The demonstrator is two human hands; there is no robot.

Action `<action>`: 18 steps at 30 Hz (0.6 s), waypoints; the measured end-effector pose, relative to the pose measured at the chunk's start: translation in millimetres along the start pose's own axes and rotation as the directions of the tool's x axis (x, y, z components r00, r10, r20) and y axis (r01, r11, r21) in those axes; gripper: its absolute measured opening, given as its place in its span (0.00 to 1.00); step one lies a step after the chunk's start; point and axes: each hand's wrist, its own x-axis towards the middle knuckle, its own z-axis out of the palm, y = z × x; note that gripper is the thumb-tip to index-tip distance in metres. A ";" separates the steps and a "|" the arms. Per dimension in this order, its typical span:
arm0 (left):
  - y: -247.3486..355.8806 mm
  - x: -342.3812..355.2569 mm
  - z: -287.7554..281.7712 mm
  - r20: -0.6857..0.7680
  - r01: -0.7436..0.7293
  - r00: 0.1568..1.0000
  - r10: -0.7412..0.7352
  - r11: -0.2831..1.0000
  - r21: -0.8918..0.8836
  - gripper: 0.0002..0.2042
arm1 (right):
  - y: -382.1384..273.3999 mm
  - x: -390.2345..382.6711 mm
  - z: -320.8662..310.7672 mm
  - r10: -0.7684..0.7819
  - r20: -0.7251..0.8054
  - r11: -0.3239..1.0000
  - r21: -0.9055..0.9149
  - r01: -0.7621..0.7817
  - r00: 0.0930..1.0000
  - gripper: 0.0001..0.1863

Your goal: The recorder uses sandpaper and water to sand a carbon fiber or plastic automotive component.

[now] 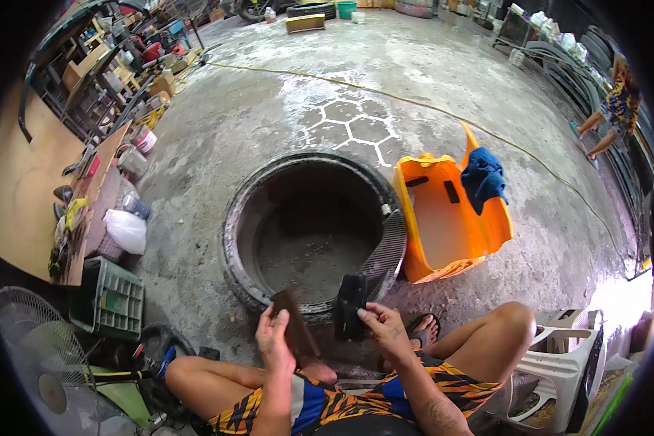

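Observation:
My left hand (272,334) grips a flat brown rectangular piece (298,327) upright at the near edge of a large round black tub (236,240), which has wet grey grit on its bottom. My right hand (385,330) holds a black block-like piece (350,309) beside it, fingers at its side. A curved ribbed dark piece (384,247) rests along the tub's right rim. Right of the tub stands an orange cut-open container (494,236) with cloudy liquid, small black pieces (451,190) inside and a blue cloth (483,178) over its edge.
A green crate (109,298), a fan (40,363) and a cluttered board (29,189) stand at my left. A white plastic stool (559,370) is at my right. A yellow hose (414,103) crosses the concrete floor. Another person (607,112) is at the far right.

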 end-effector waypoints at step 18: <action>-24.6 70.3 -65.0 0.092 -0.255 0.824 0.559 0.222 0.941 0.22 | -15.1 18.5 -7.7 -0.056 0.025 0.997 -0.058 0.058 0.998 0.21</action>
